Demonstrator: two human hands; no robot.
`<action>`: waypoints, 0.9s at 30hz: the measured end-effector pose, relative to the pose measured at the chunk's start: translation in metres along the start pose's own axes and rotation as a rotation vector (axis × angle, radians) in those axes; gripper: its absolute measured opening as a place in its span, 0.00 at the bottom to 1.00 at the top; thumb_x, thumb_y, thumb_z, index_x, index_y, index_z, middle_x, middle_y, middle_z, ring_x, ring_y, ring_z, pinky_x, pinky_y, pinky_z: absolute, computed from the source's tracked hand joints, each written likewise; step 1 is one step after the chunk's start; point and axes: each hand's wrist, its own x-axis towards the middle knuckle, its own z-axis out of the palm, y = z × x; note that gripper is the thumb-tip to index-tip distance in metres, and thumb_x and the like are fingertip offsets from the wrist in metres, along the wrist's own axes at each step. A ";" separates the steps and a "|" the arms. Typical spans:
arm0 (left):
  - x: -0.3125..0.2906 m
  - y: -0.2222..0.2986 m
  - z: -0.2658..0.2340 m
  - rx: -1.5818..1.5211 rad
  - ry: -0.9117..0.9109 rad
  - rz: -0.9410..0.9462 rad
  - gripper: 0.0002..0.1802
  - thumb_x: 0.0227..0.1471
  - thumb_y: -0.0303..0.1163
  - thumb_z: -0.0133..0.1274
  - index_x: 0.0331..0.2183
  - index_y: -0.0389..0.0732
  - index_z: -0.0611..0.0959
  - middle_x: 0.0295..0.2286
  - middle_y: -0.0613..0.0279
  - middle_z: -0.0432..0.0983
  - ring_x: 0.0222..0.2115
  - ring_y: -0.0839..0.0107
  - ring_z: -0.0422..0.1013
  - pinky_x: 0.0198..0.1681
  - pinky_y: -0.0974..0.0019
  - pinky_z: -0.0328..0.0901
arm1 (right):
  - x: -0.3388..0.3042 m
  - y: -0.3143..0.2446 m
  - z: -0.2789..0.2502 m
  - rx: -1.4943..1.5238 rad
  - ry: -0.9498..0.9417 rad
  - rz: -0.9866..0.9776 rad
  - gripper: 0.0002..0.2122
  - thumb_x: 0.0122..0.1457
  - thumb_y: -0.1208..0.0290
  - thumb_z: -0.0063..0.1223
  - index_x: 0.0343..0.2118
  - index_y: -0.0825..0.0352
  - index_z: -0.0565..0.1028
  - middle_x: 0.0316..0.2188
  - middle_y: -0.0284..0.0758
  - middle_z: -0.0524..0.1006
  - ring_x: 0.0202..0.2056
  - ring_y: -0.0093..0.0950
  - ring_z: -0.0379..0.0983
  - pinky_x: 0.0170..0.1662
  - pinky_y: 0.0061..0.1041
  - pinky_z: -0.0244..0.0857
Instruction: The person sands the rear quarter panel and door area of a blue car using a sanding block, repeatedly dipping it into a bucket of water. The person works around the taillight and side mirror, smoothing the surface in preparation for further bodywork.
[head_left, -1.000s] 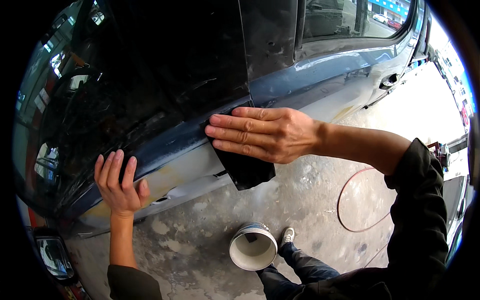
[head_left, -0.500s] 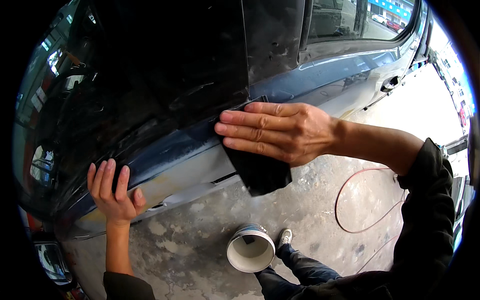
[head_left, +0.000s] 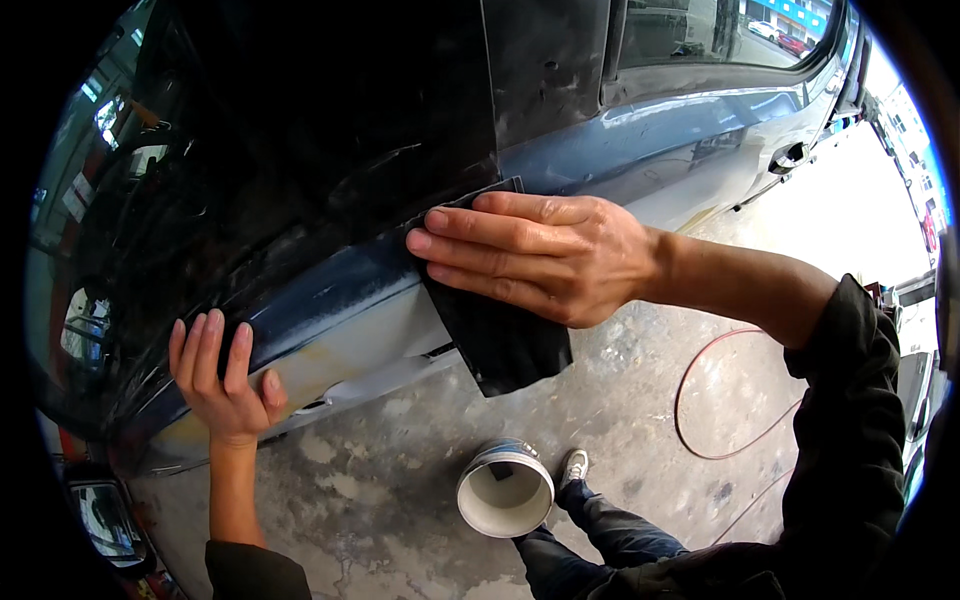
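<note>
A black sheet of sandpaper (head_left: 510, 345) lies under my right hand (head_left: 540, 255), pressed to the upper edge of the car door (head_left: 370, 335) just below the window. Its lower part hangs down over the door's side. My right fingers are stretched nearly side by side across it; the thumb is hidden. Blue paint on the door gives way to pale grey, sanded-looking patches with a yellowish stain. Farther left, my left hand (head_left: 222, 385) rests on the same door, fingers spread and holding nothing, with the tips near the bottom of the dark window.
On the stained concrete floor (head_left: 370, 490) stands a white bucket (head_left: 505, 500) with a small dark piece inside, close by my shoe (head_left: 575, 467). A thin red hose (head_left: 680, 400) curves over the floor at right. The door handle (head_left: 790, 158) and side mirror (head_left: 105, 520) stick out.
My right hand and the sandpaper have slid a little to the left along the door edge. My left hand stays on the door, and the whole view has shifted slightly.
</note>
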 end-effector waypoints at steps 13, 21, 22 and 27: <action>0.002 0.002 -0.001 0.037 0.031 -0.015 0.24 0.65 0.43 0.37 0.55 0.38 0.72 0.55 0.47 0.65 0.56 0.51 0.63 0.62 0.41 0.59 | 0.007 -0.003 -0.004 0.213 0.014 0.062 0.22 0.64 0.72 0.48 0.61 0.64 0.69 0.64 0.39 0.68 0.65 0.31 0.63 0.66 0.30 0.62; 0.004 0.001 0.005 -0.001 0.020 0.004 0.26 0.64 0.41 0.39 0.57 0.36 0.69 0.56 0.42 0.64 0.58 0.47 0.62 0.63 0.38 0.57 | 0.016 -0.001 0.002 0.095 -0.001 -0.001 0.22 0.65 0.67 0.44 0.62 0.66 0.68 0.64 0.39 0.68 0.65 0.30 0.62 0.68 0.30 0.58; 0.000 -0.001 0.000 0.012 0.006 0.012 0.26 0.64 0.41 0.39 0.57 0.36 0.69 0.56 0.42 0.64 0.58 0.47 0.62 0.63 0.38 0.57 | 0.007 0.006 0.000 0.102 -0.013 -0.018 0.22 0.65 0.69 0.43 0.62 0.65 0.67 0.64 0.38 0.68 0.66 0.31 0.62 0.68 0.30 0.59; 0.000 -0.002 0.007 0.007 0.034 0.016 0.26 0.64 0.41 0.39 0.57 0.36 0.69 0.56 0.42 0.63 0.58 0.48 0.62 0.63 0.38 0.57 | 0.011 -0.003 0.006 0.000 0.011 -0.046 0.22 0.66 0.66 0.43 0.61 0.67 0.69 0.63 0.38 0.68 0.65 0.30 0.62 0.69 0.28 0.56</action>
